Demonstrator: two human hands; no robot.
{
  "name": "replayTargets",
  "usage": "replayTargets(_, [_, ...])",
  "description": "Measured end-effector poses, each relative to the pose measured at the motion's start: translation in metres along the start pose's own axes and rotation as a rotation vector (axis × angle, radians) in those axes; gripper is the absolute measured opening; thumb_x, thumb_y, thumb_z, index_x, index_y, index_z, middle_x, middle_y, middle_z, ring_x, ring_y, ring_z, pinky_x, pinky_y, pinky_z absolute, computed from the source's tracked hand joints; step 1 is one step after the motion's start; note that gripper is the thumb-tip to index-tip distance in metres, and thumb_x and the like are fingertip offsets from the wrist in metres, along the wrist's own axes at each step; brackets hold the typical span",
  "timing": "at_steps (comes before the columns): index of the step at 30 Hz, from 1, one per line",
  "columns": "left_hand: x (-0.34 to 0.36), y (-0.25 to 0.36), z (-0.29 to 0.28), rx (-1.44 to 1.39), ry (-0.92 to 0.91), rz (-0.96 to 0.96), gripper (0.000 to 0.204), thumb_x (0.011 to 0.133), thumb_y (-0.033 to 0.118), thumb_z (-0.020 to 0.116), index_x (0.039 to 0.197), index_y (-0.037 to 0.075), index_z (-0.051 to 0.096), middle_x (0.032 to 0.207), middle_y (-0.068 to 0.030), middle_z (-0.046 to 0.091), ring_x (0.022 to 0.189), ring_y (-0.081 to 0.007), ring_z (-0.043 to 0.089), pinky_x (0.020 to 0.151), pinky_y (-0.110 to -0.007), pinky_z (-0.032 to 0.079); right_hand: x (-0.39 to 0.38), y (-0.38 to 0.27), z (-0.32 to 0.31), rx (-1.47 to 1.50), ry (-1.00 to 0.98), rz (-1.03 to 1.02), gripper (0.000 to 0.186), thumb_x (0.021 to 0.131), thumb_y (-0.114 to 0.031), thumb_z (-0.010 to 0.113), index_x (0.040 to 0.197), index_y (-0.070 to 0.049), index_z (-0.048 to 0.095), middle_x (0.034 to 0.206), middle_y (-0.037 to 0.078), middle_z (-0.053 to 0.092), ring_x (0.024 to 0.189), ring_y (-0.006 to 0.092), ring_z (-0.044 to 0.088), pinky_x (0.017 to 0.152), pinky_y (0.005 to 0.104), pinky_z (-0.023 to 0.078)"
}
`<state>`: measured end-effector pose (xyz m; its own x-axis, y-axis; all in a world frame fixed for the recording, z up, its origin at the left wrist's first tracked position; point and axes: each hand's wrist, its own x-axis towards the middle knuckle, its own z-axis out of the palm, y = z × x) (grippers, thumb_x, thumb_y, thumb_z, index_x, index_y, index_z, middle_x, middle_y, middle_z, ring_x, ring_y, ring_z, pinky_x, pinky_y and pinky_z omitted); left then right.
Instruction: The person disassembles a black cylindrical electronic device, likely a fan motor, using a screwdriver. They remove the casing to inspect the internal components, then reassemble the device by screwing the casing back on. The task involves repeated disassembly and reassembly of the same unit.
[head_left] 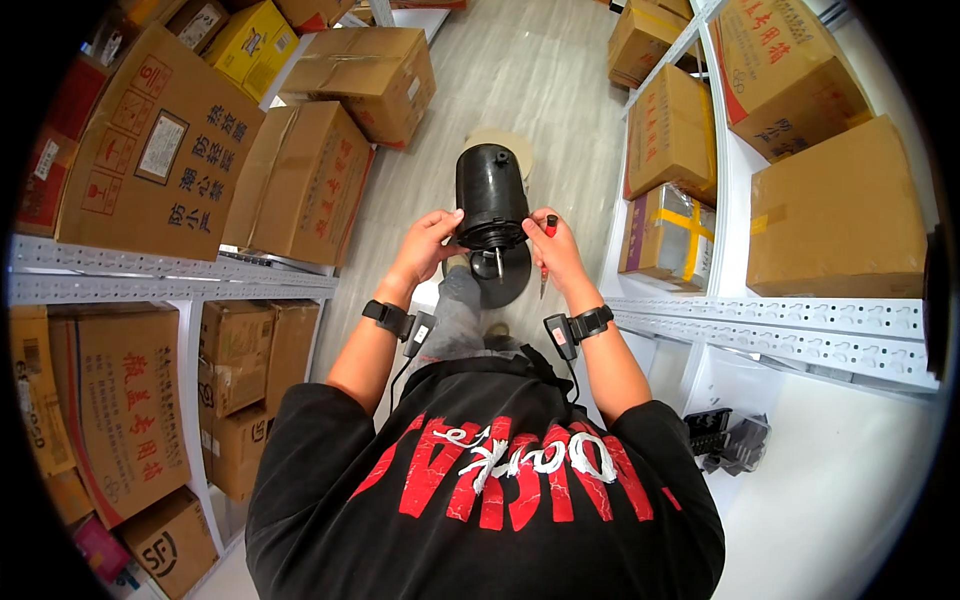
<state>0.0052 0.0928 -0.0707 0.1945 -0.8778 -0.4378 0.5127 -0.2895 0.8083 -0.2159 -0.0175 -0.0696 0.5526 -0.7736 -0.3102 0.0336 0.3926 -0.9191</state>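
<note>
A glossy black cylindrical housing (490, 180) with a small knob near its far end is in front of me. A thin metal shaft (501, 262) sticks out of its near end. My left hand (432, 238) is closed on the left side of its rim, thumb on top. In my right hand (557, 248) is a screwdriver (551, 226) with a red and black handle, its thin blade pointing back towards me. The fingers of that hand are beside the rim's right edge; contact there is hard to make out. Partly hidden beneath the housing is a black round disc (513, 280).
Shelving with cardboard boxes (160, 140) rises on my left, and another rack (760, 322) with boxes (838, 210) stands on my right. More cartons (365, 80) sit further ahead on the left. A beige rounded object (505, 143) lies behind the housing on the grey floor (510, 60).
</note>
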Motion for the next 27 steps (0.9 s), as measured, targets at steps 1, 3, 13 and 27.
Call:
replayTargets(1, [-0.001,0.001,0.002,0.004,0.012,0.014,0.029,0.100,0.035,0.063,0.082,0.013,0.058,0.089,0.0016,0.057,0.090,-0.0119,0.058,0.087,-0.042,0.056,0.001,0.000,-0.001,-0.002,-0.007,0.003,0.028,0.094,-0.029,0.073,0.094,-0.009,0.053,0.068,-0.003,0.049,0.046,0.0057,0.042,0.041,0.0238,0.034])
replayTargets(3, [-0.004,-0.002,0.004,0.008,0.027,0.040,0.030,0.100,0.035,0.063,0.081,0.012,0.057,0.089,0.0015,0.057,0.090,-0.0117,0.057,0.086,-0.042,0.056,0.001,0.001,-0.002,-0.007,-0.024,0.007,0.028,0.094,-0.028,0.073,0.094,-0.009,0.053,0.069,-0.003,0.050,0.046,0.0057,0.041,0.041,0.0237,0.034])
replayTargets(13, [-0.001,-0.010,0.003,0.021,0.038,0.065,0.031,0.099,0.033,0.064,0.081,0.009,0.060,0.084,0.0005,0.057,0.081,-0.0118,0.058,0.079,-0.037,0.058,-0.013,0.006,0.000,0.041,-0.010,0.010,0.028,0.095,-0.032,0.071,0.094,-0.010,0.053,0.066,-0.004,0.047,0.044,0.0051,0.040,0.039,0.0240,0.032])
replayTargets(27, [-0.001,0.012,0.007,0.259,0.114,0.273,0.023,0.099,0.026,0.066,0.084,0.011,0.057,0.088,0.0037,0.057,0.086,-0.0067,0.055,0.080,-0.025,0.049,0.002,-0.028,0.004,-0.566,0.063,-0.443,0.037,0.083,-0.032,0.080,0.101,-0.006,0.061,0.090,0.003,0.057,0.079,0.0167,0.058,0.072,0.0316,0.050])
